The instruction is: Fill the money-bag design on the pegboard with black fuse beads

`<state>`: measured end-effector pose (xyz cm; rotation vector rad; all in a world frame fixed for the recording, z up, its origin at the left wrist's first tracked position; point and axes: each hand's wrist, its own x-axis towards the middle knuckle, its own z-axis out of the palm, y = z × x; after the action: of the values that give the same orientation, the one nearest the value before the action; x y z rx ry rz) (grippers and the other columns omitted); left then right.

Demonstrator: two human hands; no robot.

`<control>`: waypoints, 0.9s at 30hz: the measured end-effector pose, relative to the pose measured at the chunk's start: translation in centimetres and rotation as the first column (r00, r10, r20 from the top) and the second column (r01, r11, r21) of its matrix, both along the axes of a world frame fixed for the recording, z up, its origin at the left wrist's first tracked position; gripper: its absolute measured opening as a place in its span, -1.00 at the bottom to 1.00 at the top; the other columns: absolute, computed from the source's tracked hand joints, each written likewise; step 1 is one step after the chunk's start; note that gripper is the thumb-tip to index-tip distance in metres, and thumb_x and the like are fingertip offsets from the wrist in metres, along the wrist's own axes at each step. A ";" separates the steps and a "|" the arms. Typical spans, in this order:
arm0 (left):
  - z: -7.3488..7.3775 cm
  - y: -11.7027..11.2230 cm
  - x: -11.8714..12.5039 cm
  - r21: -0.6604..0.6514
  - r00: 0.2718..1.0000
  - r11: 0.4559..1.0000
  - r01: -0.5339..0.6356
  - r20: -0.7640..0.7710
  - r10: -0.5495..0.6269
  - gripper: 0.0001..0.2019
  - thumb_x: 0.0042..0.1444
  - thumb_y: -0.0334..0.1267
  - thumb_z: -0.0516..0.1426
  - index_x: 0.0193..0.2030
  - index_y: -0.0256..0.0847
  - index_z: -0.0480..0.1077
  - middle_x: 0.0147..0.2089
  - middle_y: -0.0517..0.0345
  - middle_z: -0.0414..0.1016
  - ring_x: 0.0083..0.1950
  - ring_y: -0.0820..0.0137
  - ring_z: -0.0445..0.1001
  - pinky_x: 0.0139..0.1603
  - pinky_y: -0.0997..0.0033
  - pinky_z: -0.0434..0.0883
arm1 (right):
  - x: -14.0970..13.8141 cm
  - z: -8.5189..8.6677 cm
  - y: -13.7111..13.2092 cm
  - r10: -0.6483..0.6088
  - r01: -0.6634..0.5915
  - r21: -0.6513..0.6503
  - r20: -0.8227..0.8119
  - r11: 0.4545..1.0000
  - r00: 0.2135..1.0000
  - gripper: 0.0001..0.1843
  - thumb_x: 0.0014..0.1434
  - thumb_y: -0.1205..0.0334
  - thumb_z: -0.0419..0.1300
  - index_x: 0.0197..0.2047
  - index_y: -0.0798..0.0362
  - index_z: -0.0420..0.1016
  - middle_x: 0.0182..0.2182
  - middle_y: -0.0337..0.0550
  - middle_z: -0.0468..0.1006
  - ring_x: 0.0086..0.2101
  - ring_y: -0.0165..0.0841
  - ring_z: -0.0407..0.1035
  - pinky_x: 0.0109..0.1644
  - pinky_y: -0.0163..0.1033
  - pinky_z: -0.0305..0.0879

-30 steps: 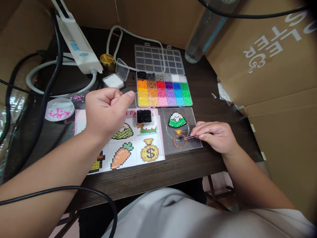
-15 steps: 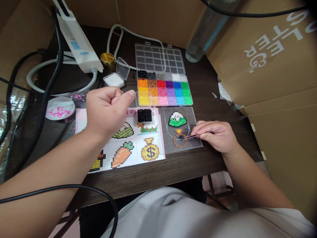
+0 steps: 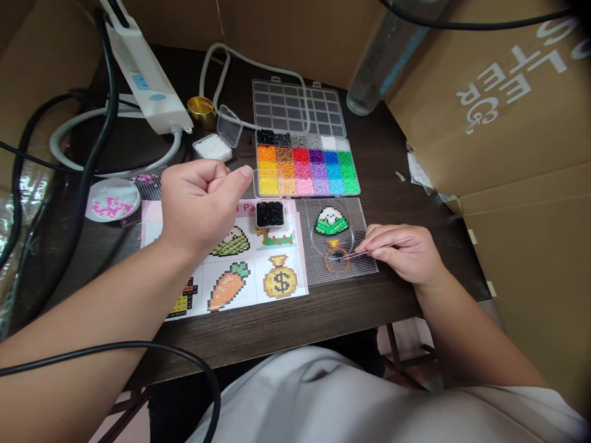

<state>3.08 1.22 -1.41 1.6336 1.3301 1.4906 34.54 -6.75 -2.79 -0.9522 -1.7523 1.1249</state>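
Note:
My left hand [image 3: 203, 206] is closed in a pinch, its thumb tip at the left edge of the raised clear lid [image 3: 268, 183] of a small box of black beads [image 3: 269, 214]. That box is over the top of a pattern sheet [image 3: 258, 311]. Thin metal tweezers [image 3: 383, 245] are held in my right hand [image 3: 406, 252], pointing left. Their tips are inside an orange bead ring [image 3: 327, 266] with a yellow top, where a few dark beads show. The ring lies on a clear pegboard [image 3: 364, 266], below a finished-looking green, white and black rice-ball bead figure [image 3: 331, 223].
Behind the sheet stands an open compartment case [image 3: 351, 138] of coloured beads. On the left are a round dish [image 3: 133, 212] of pink beads, a small box of white beads [image 3: 212, 147], a gold cup [image 3: 201, 109] and a white power strip [image 3: 157, 101]. Cardboard walls [image 3: 521, 147] enclose the desk.
The tweezer tips stay in the orange ring, with at most a very slight shift. My left hand and the black bead box hold their place.

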 end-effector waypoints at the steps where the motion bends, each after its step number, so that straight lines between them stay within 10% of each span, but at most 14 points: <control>1: 0.0 0.0 0.0 0.002 1.000 1.000 -0.001 0.001 0.001 -0.52 -0.04 -0.39 0.23 -0.75 -0.22 0.00 -0.75 0.33 0.03 -0.67 0.58 0.09 -0.63 0.43 -0.03 | 0.0 0.0 0.0 -0.003 0.003 -0.001 -0.001 1.000 1.000 -0.83 0.14 0.33 0.34 -0.21 -0.09 0.70 -0.32 -0.10 0.71 -0.37 -0.27 0.54 -0.27 -0.11 0.43; 27: 0.1 0.0 0.1 -0.001 1.000 1.000 -0.001 -0.004 0.001 -0.52 -0.04 -0.37 0.23 -0.75 -0.22 0.00 -0.75 0.33 0.03 -0.67 0.58 0.07 -0.63 0.43 -0.03 | -0.1 0.2 0.0 -0.018 0.018 -0.046 -0.007 0.999 1.000 -0.92 0.14 0.30 0.34 -0.28 -0.02 0.68 -0.35 -0.07 0.70 -0.34 -0.24 0.54 -0.22 -0.07 0.46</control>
<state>3.13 1.20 -1.32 1.6361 1.3336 1.4877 34.39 -6.78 -2.62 -0.9890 -1.7154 1.1605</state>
